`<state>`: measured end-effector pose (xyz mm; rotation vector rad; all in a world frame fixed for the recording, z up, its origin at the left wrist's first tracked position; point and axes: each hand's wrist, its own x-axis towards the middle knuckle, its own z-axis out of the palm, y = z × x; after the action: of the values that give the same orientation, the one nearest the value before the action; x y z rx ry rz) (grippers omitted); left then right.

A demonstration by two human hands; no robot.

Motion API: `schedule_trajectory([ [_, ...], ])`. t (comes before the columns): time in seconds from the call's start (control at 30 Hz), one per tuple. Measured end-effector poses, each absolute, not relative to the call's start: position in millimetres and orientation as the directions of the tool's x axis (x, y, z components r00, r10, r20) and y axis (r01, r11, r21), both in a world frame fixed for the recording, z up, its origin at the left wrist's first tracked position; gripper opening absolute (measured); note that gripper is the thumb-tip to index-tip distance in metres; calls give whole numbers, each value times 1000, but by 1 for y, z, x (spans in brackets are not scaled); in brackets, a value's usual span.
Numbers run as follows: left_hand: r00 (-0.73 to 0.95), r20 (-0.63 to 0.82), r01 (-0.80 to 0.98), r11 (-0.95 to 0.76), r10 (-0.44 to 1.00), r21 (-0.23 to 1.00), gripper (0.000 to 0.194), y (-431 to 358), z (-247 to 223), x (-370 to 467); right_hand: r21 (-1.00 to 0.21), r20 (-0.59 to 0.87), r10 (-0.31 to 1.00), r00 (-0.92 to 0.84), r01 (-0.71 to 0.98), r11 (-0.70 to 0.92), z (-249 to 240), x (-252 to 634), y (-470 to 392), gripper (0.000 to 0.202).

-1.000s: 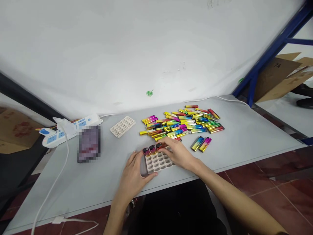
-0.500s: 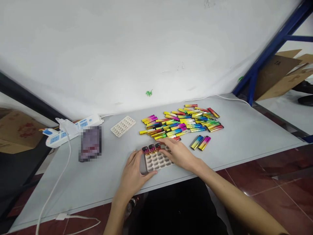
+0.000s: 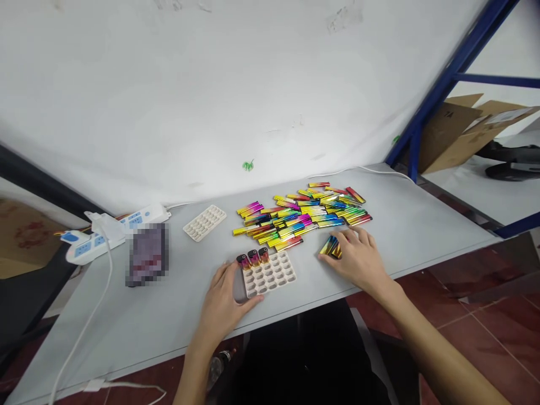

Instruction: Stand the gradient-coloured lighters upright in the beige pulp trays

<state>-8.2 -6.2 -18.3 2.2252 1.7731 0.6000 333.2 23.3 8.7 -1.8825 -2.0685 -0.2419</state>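
Observation:
A pale tray with rows of slots lies near the table's front edge. Three dark-topped shiny pieces stand upright in its back left slots. My left hand rests at the tray's left side, thumb and fingers spread around its corner. To the right, my right hand has its fingers and thumb around two shiny blue and yellow pieces lying on the table. Behind the tray spreads a heap of metallic, multicoloured pieces.
A second pale tray lies further back on the grey table. At the left are a power strip with cables and a blurred dark object. A blue frame and cardboard boxes stand at the right.
My right hand has moved from the tray to the right, onto the two separate pieces. The left hand remains at the tray. The whole view has shifted slightly.

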Motion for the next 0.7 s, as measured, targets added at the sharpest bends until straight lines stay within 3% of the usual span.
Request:
schedule_trajectory([
  [0.1,189,175,874,-247,966,418,80,-6,-19,-8,-171,338,937,-88,973,154,7,329,29,63],
  [0.27,170,169,881,-226,971,415,83,-6,-21,-8,-573,231,971,-64,797,189,7,308,38,76],
  [0.4,165,149,878,-214,975,429,83,-7,-18,-7,-774,171,981,-95,603,193,12,290,40,73],
  [0.6,159,136,876,-203,978,438,82,-9,-14,-6,-940,123,980,-155,297,166,16,276,43,67],
  [0.7,163,136,880,-207,977,427,80,-9,-15,-6,-945,132,984,-117,285,161,8,271,43,59],
])
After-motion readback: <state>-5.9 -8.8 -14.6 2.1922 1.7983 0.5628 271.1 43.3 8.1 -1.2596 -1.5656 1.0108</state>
